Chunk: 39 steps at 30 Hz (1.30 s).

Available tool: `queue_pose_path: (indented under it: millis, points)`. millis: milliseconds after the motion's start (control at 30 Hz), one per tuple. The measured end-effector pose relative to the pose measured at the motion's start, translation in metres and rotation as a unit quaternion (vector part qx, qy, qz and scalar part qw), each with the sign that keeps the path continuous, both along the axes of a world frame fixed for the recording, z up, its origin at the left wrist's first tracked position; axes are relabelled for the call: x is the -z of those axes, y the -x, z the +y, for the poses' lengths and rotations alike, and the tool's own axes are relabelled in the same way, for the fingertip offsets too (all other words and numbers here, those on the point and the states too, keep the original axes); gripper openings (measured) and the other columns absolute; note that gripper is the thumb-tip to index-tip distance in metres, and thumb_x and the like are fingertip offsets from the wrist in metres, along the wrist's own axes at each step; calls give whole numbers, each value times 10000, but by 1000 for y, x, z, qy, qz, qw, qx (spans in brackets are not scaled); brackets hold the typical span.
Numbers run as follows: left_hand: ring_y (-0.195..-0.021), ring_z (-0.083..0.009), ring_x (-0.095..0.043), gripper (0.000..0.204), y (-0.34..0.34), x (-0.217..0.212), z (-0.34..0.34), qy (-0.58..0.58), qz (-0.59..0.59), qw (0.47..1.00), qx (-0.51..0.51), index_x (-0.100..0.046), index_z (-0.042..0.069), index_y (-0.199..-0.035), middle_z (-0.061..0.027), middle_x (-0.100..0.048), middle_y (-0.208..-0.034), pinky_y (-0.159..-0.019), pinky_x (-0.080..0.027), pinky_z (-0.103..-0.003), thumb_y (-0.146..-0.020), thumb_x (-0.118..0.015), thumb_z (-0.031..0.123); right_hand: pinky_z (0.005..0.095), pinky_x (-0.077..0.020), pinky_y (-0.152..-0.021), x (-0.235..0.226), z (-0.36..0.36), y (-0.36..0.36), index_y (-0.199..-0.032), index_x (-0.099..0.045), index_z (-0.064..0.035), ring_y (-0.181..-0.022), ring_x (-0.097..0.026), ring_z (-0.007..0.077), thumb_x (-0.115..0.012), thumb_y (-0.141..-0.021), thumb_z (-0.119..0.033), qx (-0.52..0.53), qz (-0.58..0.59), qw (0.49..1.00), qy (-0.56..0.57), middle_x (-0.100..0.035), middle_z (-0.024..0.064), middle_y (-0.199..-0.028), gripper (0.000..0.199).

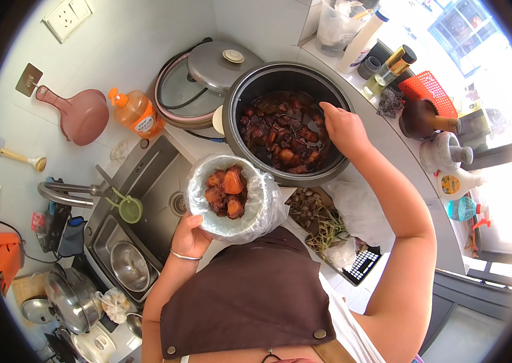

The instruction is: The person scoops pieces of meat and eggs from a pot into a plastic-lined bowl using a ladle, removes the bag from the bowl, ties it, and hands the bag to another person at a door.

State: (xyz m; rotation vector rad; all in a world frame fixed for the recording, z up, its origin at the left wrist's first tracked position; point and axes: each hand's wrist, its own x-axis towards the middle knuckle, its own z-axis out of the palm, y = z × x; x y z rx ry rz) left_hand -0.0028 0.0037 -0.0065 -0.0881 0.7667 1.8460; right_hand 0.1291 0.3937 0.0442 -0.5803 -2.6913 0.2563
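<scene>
My left hand [190,237] is closed on the side of a bowl [257,202] lined with a clear plastic bag. Glossy reddish-brown chunks of braised food [227,192] lie inside it. Just beyond the bowl stands a large dark pot [236,92] holding dark brown stew [283,130] with chunks in sauce. Over the pot's right inner side is my right hand [345,128], its fingers curled together. What they grip, if anything, is hidden.
Left lies a steel sink [159,175] with a tap [65,192] and an orange soap bottle [138,115]. A grey lid [216,63] rests behind the pot. Bottles [389,69] line the right ledge. Below, a crate [362,269] holds vegetables.
</scene>
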Motion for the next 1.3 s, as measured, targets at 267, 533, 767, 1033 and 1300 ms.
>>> queue_pose_path:
  millis: [267, 533, 767, 1033, 1300]
  points:
    - [-1286, -297, -465, 727, 1, 0, 1, -14, 5, 1000, 10, -367, 14, -1414, -132, -476, -1402, -1103, -355, -456, -774, -662, 194, 283, -468, -503, -2, 6, 13, -1174, -564, 48, -611, -683, 183, -417, -925, -51, 217, 88, 827, 512, -691, 140, -816, 306]
    - [-1231, -278, -515, 700, 0, -4, 3, -14, 0, 1000, 9, -403, 38, -1402, -115, -501, -1363, -1011, -456, -440, -773, -670, 192, 264, -503, -512, 9, 11, 13, -1127, -477, 94, -706, -686, 269, -420, -943, 12, 272, 178, 671, 667, -656, 255, -908, 210]
    - [-1234, -276, -513, 697, 0, 1, 2, -14, -6, 1000, 8, -400, 42, -1403, -108, -505, -1362, -1022, -446, -438, -776, -669, 185, 291, -572, -592, 25, 4, 24, -1133, -461, 101, -807, -692, 302, -374, -988, -11, 294, 255, 583, 713, -631, 281, -974, 203]
    - [-1240, -279, -510, 701, -1, 2, -1, -16, -6, 1000, 5, -394, 48, -1409, -112, -498, -1371, -1019, -450, -444, -778, -669, 183, 283, -575, -623, 21, -11, 17, -1194, -443, 99, -822, -692, 285, -357, -999, -28, 287, 290, 589, 697, -633, 262, -992, 248]
    - [-1235, -282, -515, 715, -3, -2, 0, -14, -1, 1000, 10, -385, 34, -1411, -121, -493, -1376, -1008, -462, -447, -776, -672, 193, 299, -573, -635, 7, -25, 10, -1256, -417, 83, -801, -689, 270, -347, -1003, -36, 262, 285, 643, 661, -625, 252, -998, 289]
